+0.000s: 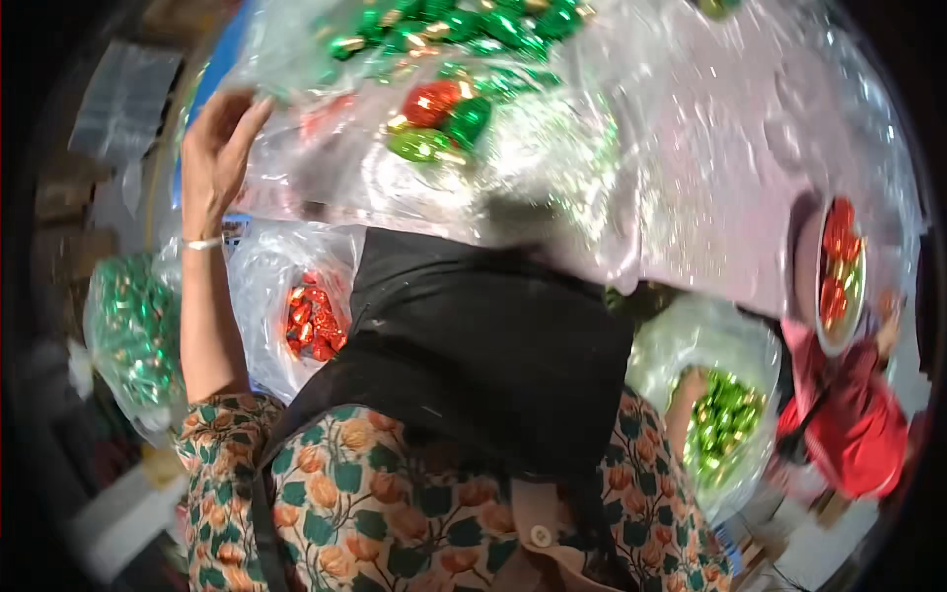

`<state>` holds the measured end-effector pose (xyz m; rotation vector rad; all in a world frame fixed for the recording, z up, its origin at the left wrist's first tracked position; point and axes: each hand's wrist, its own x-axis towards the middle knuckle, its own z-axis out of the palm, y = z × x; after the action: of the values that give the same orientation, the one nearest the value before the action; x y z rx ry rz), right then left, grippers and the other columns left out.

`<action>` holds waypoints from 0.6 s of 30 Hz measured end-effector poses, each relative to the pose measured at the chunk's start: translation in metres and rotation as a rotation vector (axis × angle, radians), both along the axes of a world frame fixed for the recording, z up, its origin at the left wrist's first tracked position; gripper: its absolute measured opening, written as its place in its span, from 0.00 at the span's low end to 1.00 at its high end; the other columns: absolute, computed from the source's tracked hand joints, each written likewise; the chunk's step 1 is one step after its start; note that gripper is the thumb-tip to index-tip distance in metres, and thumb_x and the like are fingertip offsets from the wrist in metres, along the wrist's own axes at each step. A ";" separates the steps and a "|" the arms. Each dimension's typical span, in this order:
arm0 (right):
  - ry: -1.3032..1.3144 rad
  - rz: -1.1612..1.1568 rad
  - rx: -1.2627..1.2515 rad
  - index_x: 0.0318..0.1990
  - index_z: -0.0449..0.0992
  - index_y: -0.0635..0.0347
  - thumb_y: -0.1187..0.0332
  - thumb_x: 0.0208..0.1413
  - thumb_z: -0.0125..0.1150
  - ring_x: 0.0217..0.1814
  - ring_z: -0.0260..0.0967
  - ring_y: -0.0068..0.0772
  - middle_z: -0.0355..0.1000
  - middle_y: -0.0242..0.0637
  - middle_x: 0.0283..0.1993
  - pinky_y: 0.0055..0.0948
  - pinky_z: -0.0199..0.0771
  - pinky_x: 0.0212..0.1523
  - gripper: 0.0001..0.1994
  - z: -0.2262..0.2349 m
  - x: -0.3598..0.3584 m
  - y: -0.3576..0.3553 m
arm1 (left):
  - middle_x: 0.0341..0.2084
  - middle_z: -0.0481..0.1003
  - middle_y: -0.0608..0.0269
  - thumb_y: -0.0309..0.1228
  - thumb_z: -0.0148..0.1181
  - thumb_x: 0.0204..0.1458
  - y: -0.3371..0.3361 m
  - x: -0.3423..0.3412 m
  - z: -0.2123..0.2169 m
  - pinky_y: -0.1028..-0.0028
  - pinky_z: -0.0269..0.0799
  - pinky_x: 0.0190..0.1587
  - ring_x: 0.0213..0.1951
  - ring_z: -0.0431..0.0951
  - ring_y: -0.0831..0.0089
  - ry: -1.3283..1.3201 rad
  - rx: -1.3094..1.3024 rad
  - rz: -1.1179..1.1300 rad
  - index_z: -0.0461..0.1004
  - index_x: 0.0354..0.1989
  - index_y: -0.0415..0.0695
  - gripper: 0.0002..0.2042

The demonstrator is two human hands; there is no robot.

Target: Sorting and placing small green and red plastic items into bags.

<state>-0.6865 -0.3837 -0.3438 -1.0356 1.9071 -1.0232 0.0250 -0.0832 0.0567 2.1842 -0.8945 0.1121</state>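
My left hand (219, 148) is raised at the table's left edge, a thin band on its wrist. Its blurred fingers curl toward the thumb beside a clear plastic bag (281, 49); what they hold, if anything, I cannot make out. Shiny green baubles (464, 25) lie at the far side of the table. Nearer is a small cluster with a red bauble (431, 103), a dark green bauble (470, 122) and a lime green bauble (422, 146). My right forearm (683, 414) reaches down into a clear bag of lime green baubles (725, 424), which hide the fingers.
A clear-lined container of red baubles (316, 318) stands at my left, below the table edge. Farther left is a bag of green baubles (138, 326). Plastic sheeting covers the table (710, 178). At the right, a person in red (853, 434) is near an oval dish (827, 340) with baubles.
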 end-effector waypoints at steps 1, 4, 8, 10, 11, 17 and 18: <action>0.317 -0.073 -0.055 0.22 0.66 0.55 0.67 0.51 0.49 0.19 0.57 0.25 0.62 0.28 0.19 0.23 0.62 0.21 0.08 0.001 -0.030 -0.013 | 0.23 0.74 0.64 0.34 0.58 0.52 0.038 0.010 -0.013 0.78 0.67 0.31 0.26 0.71 0.77 0.028 -0.030 0.113 0.73 0.34 0.35 0.12; 0.626 -0.217 -0.285 0.23 0.72 0.64 0.64 0.53 0.52 0.18 0.56 0.25 0.61 0.29 0.18 0.30 0.61 0.20 0.13 0.082 0.004 -0.052 | 0.19 0.70 0.66 0.33 0.56 0.53 0.184 0.014 -0.078 0.80 0.65 0.27 0.23 0.68 0.81 0.191 -0.071 0.423 0.72 0.28 0.36 0.11; 0.107 0.276 -0.626 0.34 0.71 0.61 0.65 0.55 0.57 0.14 0.49 0.14 0.56 0.23 0.15 0.19 0.52 0.13 0.08 0.277 0.189 -0.057 | 0.13 0.68 0.65 0.34 0.59 0.50 0.301 -0.035 -0.244 0.77 0.64 0.21 0.16 0.66 0.80 0.319 -0.205 0.903 0.69 0.21 0.38 0.13; -0.034 0.757 -0.450 0.40 0.71 0.60 0.67 0.56 0.56 0.14 0.49 0.12 0.58 0.23 0.17 0.15 0.48 0.13 0.08 0.320 0.293 -0.058 | 0.14 0.70 0.63 0.34 0.61 0.47 0.372 -0.060 -0.353 0.74 0.67 0.24 0.17 0.69 0.76 0.368 0.007 0.882 0.70 0.24 0.39 0.12; 0.066 0.988 -0.410 0.41 0.71 0.64 0.64 0.57 0.54 0.20 0.53 0.11 0.63 0.23 0.24 0.16 0.54 0.19 0.12 0.341 0.365 -0.042 | 0.14 0.72 0.61 0.35 0.62 0.45 0.408 -0.081 -0.405 0.72 0.69 0.27 0.18 0.72 0.73 0.386 0.144 0.791 0.71 0.27 0.38 0.12; 0.736 1.643 -0.804 0.48 0.67 0.64 0.52 0.53 0.55 0.38 0.71 0.55 0.72 0.56 0.37 0.42 0.68 0.38 0.24 0.298 0.646 -0.053 | 0.31 0.74 0.48 0.42 0.56 0.48 0.422 -0.137 -0.515 0.63 0.70 0.39 0.34 0.74 0.55 0.370 0.784 0.507 0.68 0.42 0.39 0.19; 0.930 1.687 -0.686 0.48 0.65 0.66 0.52 0.54 0.53 0.42 0.70 0.55 0.71 0.56 0.40 0.43 0.68 0.42 0.24 0.289 0.686 -0.051 | 0.34 0.73 0.46 0.42 0.54 0.49 0.405 -0.139 -0.513 0.62 0.69 0.40 0.36 0.74 0.52 0.490 0.774 0.528 0.67 0.43 0.39 0.20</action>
<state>0.0000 -0.4351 -0.0551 -2.9837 0.3914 -0.0237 -0.1139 0.3219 -0.4562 2.9175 -0.0430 -0.5842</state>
